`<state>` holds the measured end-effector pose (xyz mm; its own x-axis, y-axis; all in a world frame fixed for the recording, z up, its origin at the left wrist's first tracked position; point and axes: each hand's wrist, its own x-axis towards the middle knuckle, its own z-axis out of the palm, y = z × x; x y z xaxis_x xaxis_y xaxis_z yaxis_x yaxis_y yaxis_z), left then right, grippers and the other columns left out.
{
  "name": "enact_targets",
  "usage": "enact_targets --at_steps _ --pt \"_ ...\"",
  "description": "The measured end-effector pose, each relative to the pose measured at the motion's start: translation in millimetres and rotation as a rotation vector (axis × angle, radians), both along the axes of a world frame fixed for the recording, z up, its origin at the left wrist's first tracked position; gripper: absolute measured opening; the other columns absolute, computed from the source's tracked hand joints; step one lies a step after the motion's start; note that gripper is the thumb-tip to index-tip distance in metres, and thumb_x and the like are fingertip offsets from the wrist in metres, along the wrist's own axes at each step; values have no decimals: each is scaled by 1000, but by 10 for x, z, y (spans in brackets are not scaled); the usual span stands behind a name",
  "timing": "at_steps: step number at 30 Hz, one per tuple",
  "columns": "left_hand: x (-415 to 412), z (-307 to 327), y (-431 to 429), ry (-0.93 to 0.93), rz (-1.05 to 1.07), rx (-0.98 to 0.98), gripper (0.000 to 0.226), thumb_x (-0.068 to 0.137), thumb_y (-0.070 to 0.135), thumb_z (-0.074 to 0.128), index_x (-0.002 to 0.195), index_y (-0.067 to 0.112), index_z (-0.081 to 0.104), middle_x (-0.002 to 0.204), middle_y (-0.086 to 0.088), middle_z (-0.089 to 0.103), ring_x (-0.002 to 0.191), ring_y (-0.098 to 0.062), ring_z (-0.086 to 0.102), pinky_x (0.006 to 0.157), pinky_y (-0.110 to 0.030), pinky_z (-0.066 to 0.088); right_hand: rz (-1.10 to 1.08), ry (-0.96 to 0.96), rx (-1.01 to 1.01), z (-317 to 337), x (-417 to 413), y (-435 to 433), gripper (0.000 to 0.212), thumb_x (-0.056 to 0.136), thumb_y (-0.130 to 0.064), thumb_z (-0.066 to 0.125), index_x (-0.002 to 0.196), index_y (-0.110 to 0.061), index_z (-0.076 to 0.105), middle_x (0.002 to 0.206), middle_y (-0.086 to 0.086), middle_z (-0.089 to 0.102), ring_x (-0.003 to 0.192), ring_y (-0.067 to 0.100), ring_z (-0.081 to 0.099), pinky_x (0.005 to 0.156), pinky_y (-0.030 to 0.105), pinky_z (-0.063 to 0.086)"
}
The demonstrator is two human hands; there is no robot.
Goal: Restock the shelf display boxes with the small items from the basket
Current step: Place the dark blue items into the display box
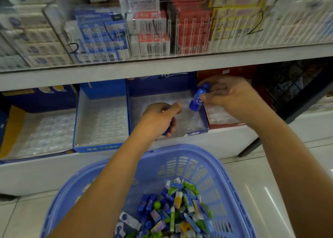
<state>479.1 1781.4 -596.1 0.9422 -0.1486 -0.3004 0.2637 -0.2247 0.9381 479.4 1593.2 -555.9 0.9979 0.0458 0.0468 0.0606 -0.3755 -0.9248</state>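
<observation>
— Right hand [228,95] pinches a blue pack [197,99] over the blue display box [203,119]; left hand [160,115] grips another.
— Basket [180,147] sits below; a loose pinch could drop it outside.

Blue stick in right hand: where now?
Head view, right of centre: the blue stick is pinched by the right hand above the right wall of the blue display box, next to the red box; the left hand grips a second stick.
</observation>
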Motion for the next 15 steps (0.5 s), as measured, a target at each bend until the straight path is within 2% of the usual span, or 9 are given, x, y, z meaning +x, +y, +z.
enact_targets --at_steps 2,3,5,7,9,11,15 --pt "80 -55 -26 -105 9 199 21 93 31 55 96 12 63 64 -1 55 54 -18 51 50 -24 41 -98 -96 -255 11 116 -7 26 79 -10 73 104 -12 66 88 7 70 80 15 67 81 28 51" --pt "106 -77 -39 -141 -8 278 15 92 26 54 100 15 61 71 1 54 61 -20 52 55 -25 42 -128 -141 -384 15 176 -5 27 80 -13 73 107 -12 66 97 9 70 90 21 66 86 26 47" --pt "110 -118 -53 -192 -95 436 17 89 20 52 105 19 57 80 6 52 67 -16 51 55 -24 40 -144 -209 -588 0 289 11 29 82 -19 70 110 -12 66 112 9 68 105 25 60 92 24 41" --pt "86 -168 -45 -210 -196 559 22 89 16 49 111 18 54 91 3 52 73 -17 51 59 -25 41 -91 -242 -756 -37 381 40 30 84 -23 67 113 -14 64 117 10 66 109 29 58 96 33 44" --pt "75 -204 -28 -210 -248 609 24 91 15 47 114 16 52 99 0 52 79 -19 51 64 -25 40 -34 -260 -912 -64 456 72 32 86 -25 64 117 -15 63 120 10 64 111 30 56 97 38 45" --pt "90 -215 -16 -206 -261 599 23 92 14 47 115 16 52 99 0 51 76 -15 51 59 -22 39 -5 -284 -1000 -79 515 115 30 88 -24 60 116 -14 63 120 12 63 109 31 56 94 38 45" --pt "135 -213 9 -163 -240 535 20 92 16 49 111 19 54 93 5 49 66 -4 46 47 -10 36 36 -230 -1025 -115 612 207 28 89 -21 56 114 -11 64 121 13 62 108 31 56 93 40 45"
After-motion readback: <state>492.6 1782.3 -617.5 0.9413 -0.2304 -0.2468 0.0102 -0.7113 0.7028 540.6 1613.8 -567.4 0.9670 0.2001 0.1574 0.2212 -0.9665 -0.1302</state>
